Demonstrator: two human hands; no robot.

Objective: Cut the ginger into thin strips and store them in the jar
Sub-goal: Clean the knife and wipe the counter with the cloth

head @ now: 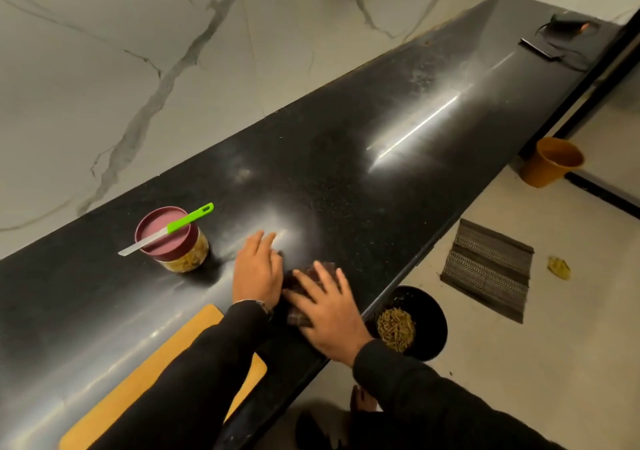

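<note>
Hands (294, 287) flat on dark cloth (298, 314)

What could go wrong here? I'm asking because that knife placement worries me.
1. The knife lies balanced across the jar lid, its blade overhanging; a bump from the left hand wiping nearby could probably knock it off.
2. The right hand presses a cloth near the counter edge, above a bowl of scraps on the floor; crumbs may miss it.

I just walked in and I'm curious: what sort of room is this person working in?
Most likely a home kitchen: a long black stone countertop against a marble-look wall, with a lidded jar of food, a green-handled knife laid across it, and a wooden cutting board.
</note>
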